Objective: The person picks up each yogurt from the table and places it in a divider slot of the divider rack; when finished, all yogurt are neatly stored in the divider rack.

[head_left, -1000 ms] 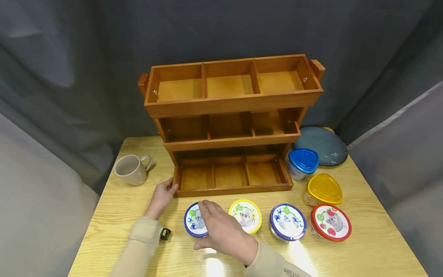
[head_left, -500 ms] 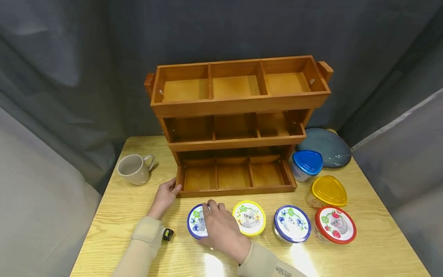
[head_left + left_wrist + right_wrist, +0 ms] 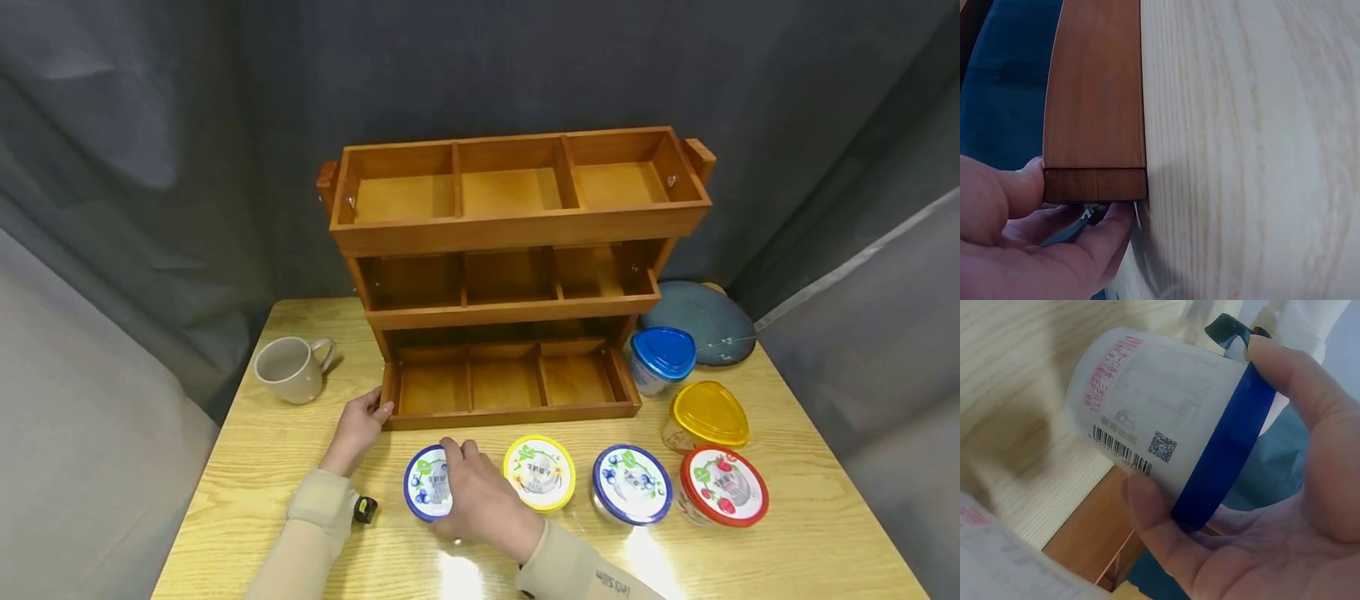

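Observation:
A wooden three-tier box point(image 3: 517, 414) stands at the back of the table. My left hand point(image 3: 356, 429) grips the left end of its lowest tray; in the left wrist view the thumb and fingers point(image 3: 1100, 240) pinch the tray's corner point(image 3: 1094, 137). My right hand point(image 3: 483, 500) holds the leftmost round tub point(image 3: 429, 483), which has a blue-rimmed lid. In the right wrist view thumb and fingers curl round the tub's white body point(image 3: 1147, 400) and blue rim point(image 3: 1225, 450). A yellow-rimmed tub point(image 3: 538, 472) stands just right of that hand.
Further right are another blue-rimmed tub point(image 3: 632, 485), a red-rimmed tub point(image 3: 723, 486), a yellow-lidded tub point(image 3: 708, 414) and a blue-lidded tub point(image 3: 663, 354). A dark oval plate point(image 3: 701, 321) lies behind them. A mug point(image 3: 291, 369) stands at the left.
My right hand has come down from above the leftmost tub and closed round it. The left hand stays at the tray's end. The head view has shifted slightly.

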### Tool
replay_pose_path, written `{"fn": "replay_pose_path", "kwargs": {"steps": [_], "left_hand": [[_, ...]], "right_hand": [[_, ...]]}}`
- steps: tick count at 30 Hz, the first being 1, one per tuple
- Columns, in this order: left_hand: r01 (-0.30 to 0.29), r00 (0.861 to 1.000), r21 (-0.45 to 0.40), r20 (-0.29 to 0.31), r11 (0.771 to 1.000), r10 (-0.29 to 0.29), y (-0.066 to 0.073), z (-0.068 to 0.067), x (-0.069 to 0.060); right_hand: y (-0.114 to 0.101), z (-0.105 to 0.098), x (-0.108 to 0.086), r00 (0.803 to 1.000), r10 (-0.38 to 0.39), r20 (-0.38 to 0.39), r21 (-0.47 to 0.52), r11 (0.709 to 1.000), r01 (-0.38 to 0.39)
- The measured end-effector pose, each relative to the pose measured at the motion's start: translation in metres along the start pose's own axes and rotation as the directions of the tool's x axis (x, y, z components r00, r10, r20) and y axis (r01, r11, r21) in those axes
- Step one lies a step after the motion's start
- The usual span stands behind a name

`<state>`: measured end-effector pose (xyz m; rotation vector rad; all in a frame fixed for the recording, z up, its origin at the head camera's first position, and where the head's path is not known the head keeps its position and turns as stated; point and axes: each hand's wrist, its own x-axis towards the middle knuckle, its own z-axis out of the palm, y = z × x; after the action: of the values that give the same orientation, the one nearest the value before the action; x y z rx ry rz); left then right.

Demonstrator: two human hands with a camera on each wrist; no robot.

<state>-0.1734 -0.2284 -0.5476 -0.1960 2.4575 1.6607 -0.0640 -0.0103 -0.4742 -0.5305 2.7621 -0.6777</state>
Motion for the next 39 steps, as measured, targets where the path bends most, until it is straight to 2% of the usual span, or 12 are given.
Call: {"fn": "replay_pose_path", "kwargs": {"steps": [5, 10, 15, 19, 26, 35, 39], "left_hand": [[-0.003, 1.000, -0.010, 0.000, 1.000, 0.003, -0.002, 0.000, 0.001], [0.008, 1.000, -0.028, 0.006, 1.000, -0.008, -0.003, -0.002, 0.002], [0.002, 1.000, -0.013, 0.005, 1.000, -0.002, -0.004, -0.004, 0.002], [-0.012, 1.000, 0.015, 0.000, 1.000, 0.012, -0.005, -0.005, 0.003], [-0.031, 1.000, 0.030, -0.006, 0.999, 0.031, -0.005, -0.004, 0.002], [-0.045, 0.999, 0.061, -0.015, 0.997, 0.046, 0.000, -0.001, 0.001], [-0.039, 0.999, 0.047, -0.019, 0.998, 0.040, -0.001, 0.001, 0.001]], "right_hand": [[0.001, -0.009, 0.001, 0.999, 0.020, 0.036, 0.060, 0.998, -0.022], [0.000, -0.048, 0.008, 0.998, 0.057, -0.016, 0.132, 0.990, -0.054], [-0.001, -0.094, 0.030, 0.992, 0.051, -0.114, 0.084, 0.996, -0.042], [0.001, -0.113, 0.051, 0.992, 0.032, -0.120, 0.027, 0.999, -0.028], [0.006, -0.109, 0.080, 1.000, -0.007, 0.005, -0.015, 1.000, 0.007], [0.018, -0.098, 0.109, 0.999, 0.004, 0.039, -0.015, 1.000, -0.004], [0.023, -0.091, 0.120, 0.998, 0.025, 0.054, -0.015, 1.000, -0.024]]}}
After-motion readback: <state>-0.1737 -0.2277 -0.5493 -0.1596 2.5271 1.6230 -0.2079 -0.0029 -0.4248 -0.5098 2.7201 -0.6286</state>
